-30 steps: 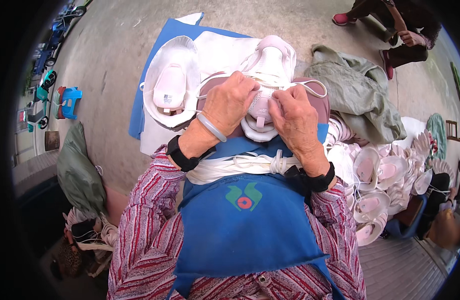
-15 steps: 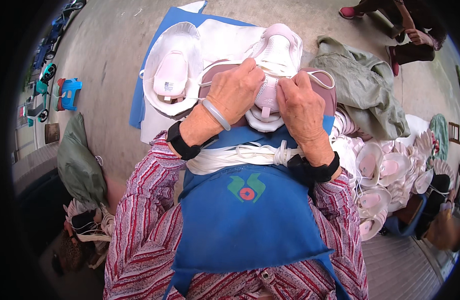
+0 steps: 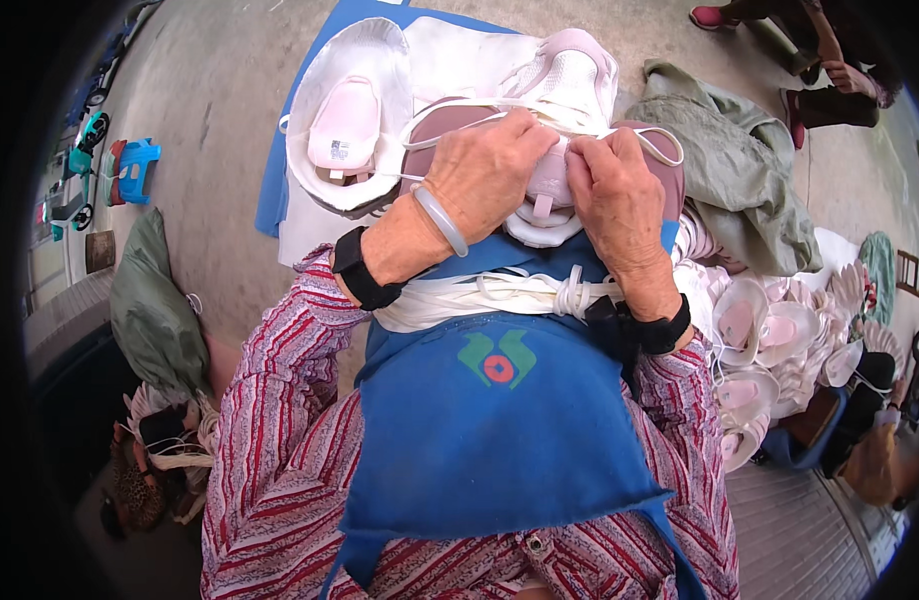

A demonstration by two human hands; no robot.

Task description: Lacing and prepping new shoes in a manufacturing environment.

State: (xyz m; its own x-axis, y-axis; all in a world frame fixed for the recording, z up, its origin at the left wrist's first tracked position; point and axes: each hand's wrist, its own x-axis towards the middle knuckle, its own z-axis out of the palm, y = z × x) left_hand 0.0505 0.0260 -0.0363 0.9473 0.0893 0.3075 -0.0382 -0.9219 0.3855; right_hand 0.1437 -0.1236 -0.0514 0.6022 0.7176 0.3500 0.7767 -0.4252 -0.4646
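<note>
A pale pink and white shoe upper (image 3: 570, 80) lies in front of me with its toe pointing away and its padded tongue (image 3: 551, 182) toward me. My left hand (image 3: 485, 170) is closed over the left eyelet edge, fingertips pinching the white shoelace (image 3: 460, 103). On the other side of the tongue, my right hand (image 3: 620, 190) is closed in a pinch on the same lace, which loops out to both sides. The fingers hide the exact spots where they grip. A bundle of white laces (image 3: 500, 297) is tied across my blue apron (image 3: 500, 440).
Left of my hands stands another shoe upper (image 3: 345, 130) on white and blue sheets. A grey-green cloth (image 3: 730, 160) and a heap of pink uppers (image 3: 780, 335) lie to the right. Other people are at the far right and lower left; a blue stool (image 3: 137, 172) stands left.
Both hands stay pinched at the lace, with the right hand's fingers shifted slightly. The whole view has moved a little, so the hands and upper appear slightly farther right.
</note>
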